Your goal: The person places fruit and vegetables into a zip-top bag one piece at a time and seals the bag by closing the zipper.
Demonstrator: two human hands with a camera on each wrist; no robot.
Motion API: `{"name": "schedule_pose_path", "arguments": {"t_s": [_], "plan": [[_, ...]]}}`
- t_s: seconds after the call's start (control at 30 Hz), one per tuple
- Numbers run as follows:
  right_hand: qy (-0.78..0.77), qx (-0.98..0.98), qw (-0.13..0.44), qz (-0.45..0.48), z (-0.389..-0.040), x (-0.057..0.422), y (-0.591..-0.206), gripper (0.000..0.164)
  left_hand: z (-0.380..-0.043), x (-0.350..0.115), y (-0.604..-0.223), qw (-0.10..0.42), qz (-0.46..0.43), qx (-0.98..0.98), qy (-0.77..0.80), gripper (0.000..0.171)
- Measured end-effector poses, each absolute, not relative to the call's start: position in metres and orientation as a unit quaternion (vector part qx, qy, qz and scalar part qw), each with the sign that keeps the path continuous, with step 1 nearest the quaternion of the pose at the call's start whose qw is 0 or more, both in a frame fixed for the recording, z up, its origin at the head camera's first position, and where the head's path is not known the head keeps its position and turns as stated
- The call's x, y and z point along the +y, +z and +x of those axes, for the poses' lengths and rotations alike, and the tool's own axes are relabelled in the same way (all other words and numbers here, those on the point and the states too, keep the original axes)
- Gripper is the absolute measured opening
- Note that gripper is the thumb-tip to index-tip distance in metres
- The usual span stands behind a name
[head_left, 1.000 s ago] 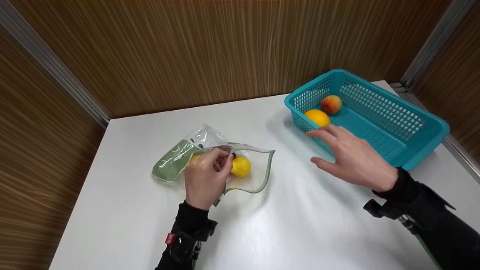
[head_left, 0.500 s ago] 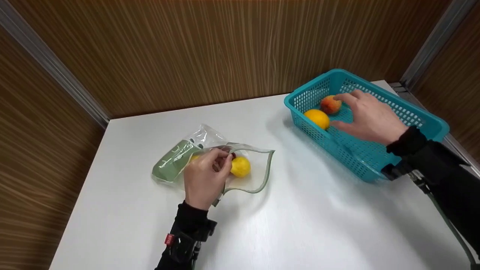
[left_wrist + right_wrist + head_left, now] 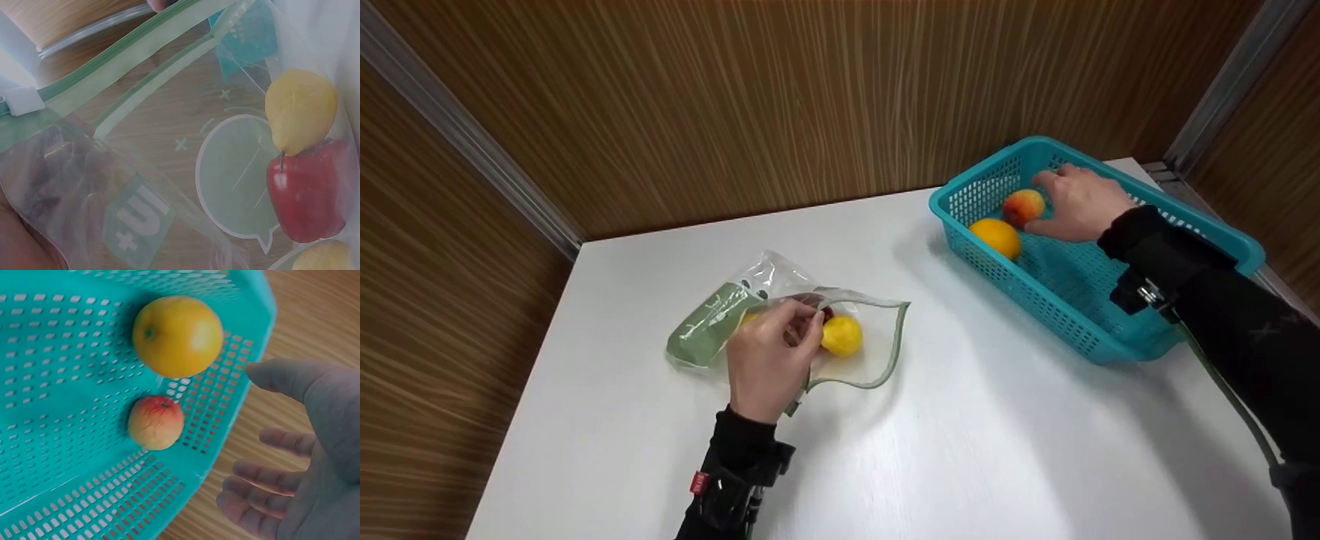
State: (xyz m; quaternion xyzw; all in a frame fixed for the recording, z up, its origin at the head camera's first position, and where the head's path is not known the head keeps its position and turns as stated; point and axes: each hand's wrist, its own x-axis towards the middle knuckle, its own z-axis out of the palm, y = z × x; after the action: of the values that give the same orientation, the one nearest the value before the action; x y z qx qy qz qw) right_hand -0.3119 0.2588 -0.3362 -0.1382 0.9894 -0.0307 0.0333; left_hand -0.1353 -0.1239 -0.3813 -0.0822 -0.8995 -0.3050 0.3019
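White tabletop (image 3: 945,427): transparent plastic zip bag (image 3: 712,322) left, teal perforated plastic basket (image 3: 1039,304) right. In bag: yellow pear (image 3: 301,109) beside red bell pepper (image 3: 309,194). In basket, left end: round orange fruit (image 3: 996,237) in front, red-yellow round peach (image 3: 1024,205) just behind. Brown wood-grain panel (image 3: 780,120) behind tabletop.

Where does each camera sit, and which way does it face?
Head: on the head, facing forward and down at the clear bag and teal basket; left hand, right hand and black sleeves show.
Left wrist: on that wrist, facing the bag's yellow fruit and red pepper; part of that hand shows.
Right wrist: on that wrist, facing into the basket; that hand shows.
Shared: head and right wrist see the orange and peach.
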Motion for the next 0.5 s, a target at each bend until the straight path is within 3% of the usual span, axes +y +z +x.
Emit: {"name": "schedule_pose_path", "arguments": {"t_s": [0.5], "plan": [[-0.024,0.989,0.107,-0.102,-0.373,0.266,-0.362,0.075,-0.131,-0.126,-0.378,0.298,-0.083,-0.897,-0.316,0.008]]}}
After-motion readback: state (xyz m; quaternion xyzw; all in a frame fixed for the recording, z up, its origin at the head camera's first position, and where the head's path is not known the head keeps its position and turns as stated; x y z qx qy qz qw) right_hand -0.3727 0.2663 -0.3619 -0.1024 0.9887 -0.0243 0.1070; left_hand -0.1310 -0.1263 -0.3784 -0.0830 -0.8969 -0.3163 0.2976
